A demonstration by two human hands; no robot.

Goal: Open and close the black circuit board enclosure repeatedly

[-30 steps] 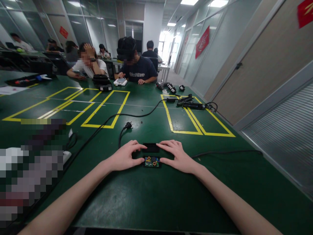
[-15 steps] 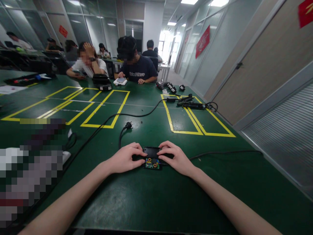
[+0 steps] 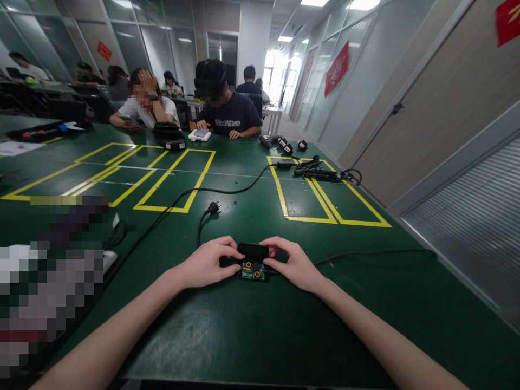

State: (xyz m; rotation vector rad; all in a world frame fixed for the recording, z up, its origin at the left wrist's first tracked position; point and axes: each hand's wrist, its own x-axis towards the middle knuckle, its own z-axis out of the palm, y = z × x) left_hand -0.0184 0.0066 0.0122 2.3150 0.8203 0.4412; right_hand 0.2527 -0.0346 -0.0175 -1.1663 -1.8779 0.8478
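An opened power adapter lies in front of me, its green circuit board (image 3: 253,271) with copper-wound ring coils facing up. The adapter's black cover (image 3: 254,251) is tilted along the far side of the board. My left hand (image 3: 211,262) has its fingertips at the cover's left end, and its thumb rests by the board's left edge. At the right end of the cover are the fingers of my right hand (image 3: 293,264), with the thumb beside the board's right edge. The fingers partly hide both ends of the cover.
A black plug (image 3: 213,208) on a cord lies beyond my left hand. One long black cable (image 3: 227,192) crosses the green table (image 3: 252,336), another (image 3: 374,253) runs right. Black tools (image 3: 320,170) lie at far right. A co-worker (image 3: 229,111) sits opposite at a white device (image 3: 200,135).
The cover has tipped from showing its broad, flat face to a narrower, darker side. My right hand's fingers have shifted on its end. My left hand is nearly still.
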